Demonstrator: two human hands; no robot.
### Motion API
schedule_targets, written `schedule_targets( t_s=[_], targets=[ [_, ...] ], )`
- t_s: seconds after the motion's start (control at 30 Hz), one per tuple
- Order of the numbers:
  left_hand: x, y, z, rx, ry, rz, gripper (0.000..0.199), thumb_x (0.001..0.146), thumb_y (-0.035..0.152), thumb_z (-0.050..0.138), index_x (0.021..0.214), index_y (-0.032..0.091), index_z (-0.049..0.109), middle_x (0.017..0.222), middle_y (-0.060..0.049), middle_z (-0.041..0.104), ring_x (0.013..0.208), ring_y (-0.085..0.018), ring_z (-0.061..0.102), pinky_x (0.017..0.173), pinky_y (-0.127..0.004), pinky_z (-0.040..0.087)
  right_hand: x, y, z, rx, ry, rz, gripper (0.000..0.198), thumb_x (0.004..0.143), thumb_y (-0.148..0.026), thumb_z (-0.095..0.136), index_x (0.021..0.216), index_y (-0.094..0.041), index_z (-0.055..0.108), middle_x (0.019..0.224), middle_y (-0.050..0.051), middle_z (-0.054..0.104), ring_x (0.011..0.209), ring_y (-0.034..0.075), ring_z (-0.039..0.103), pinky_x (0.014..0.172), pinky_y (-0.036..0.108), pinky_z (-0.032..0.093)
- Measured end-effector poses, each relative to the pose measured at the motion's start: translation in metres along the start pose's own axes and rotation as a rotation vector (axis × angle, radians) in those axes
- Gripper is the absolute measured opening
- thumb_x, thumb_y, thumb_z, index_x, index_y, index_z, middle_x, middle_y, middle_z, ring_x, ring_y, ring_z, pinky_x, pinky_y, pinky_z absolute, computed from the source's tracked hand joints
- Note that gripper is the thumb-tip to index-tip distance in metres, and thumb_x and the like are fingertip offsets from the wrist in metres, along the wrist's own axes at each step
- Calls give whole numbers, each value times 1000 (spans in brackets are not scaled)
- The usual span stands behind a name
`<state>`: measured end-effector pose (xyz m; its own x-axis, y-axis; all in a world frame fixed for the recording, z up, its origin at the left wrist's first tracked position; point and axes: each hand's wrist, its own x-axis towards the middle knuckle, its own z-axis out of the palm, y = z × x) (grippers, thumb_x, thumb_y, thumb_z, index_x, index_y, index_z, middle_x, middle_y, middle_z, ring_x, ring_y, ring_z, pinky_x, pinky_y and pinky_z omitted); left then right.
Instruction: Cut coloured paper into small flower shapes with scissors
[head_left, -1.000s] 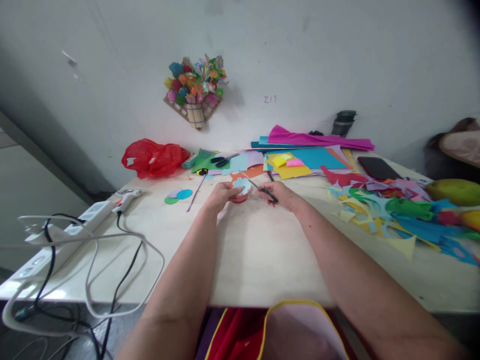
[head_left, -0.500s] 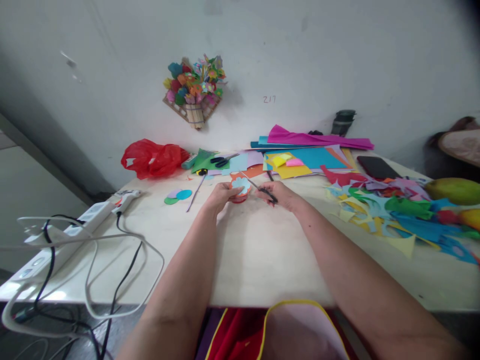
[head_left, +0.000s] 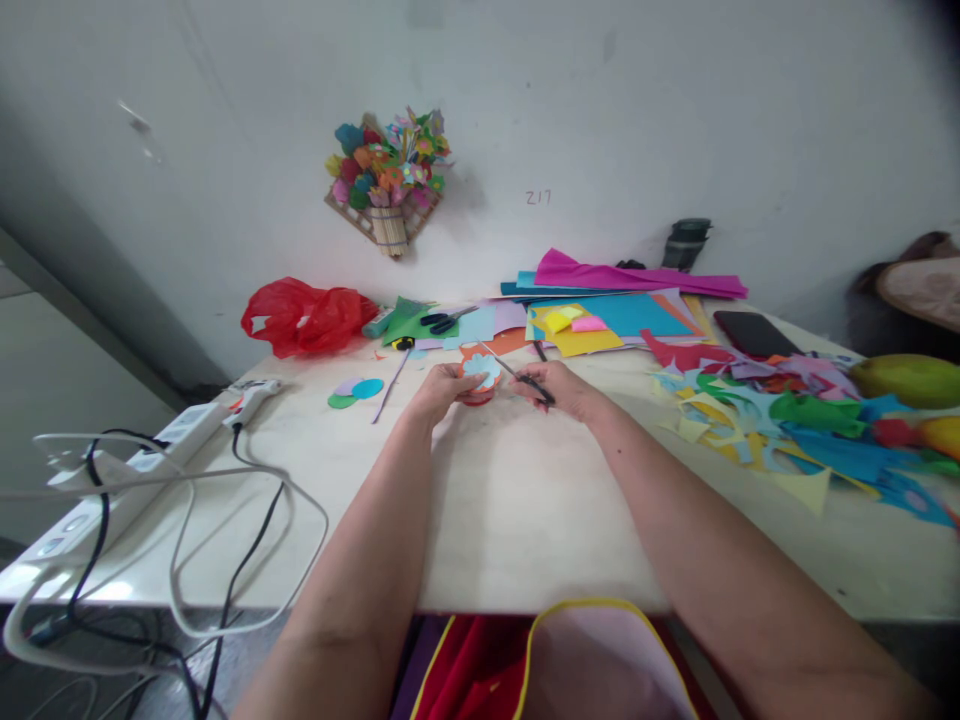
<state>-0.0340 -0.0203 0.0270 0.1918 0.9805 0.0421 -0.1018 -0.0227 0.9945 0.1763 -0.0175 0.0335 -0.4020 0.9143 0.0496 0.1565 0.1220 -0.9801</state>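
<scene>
Over the middle of the table, my left hand (head_left: 444,392) pinches a light blue paper flower (head_left: 484,371) laid against orange-red paper (head_left: 480,397). The thumb rests on the flower's face. My right hand (head_left: 556,388) is closed round the dark handles of a pair of scissors (head_left: 534,388). Their blades point up and left, close to the flower's right edge. Whether the blades touch the paper I cannot tell. Left of my left hand lie several small paper circles (head_left: 367,389) and a thin purple strip (head_left: 391,388).
A white power strip (head_left: 150,470) with tangled cables covers the left side. Paper scraps (head_left: 795,430) and a dark phone (head_left: 757,335) are on the right. Along the back lie a red plastic bag (head_left: 307,315), second scissors (head_left: 441,322), and coloured sheets (head_left: 637,320).
</scene>
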Motion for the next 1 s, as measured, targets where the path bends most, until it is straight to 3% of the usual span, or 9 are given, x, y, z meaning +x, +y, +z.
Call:
schedule_targets(
  t_s=[0.33,1.0],
  targets=[
    [0,-2,0,-3,11,5,51,42,45,93,71,7,72,68,-9,70,63,-19,66,68,-35,54,2,4,-1,2,0,-16,25,64,-30,80,74,-13,65,44,-6,49,39,7,41,35,18,33],
    [4,-7,-4,-48,8,38,40,49,36,91,71,9,72,74,-10,71,66,-18,65,69,-32,50,5,11,-1,18,-23,-36,27,68,-37,77,75,-15,64,46,-5,49,38,7,41,35,19,31]
  ],
)
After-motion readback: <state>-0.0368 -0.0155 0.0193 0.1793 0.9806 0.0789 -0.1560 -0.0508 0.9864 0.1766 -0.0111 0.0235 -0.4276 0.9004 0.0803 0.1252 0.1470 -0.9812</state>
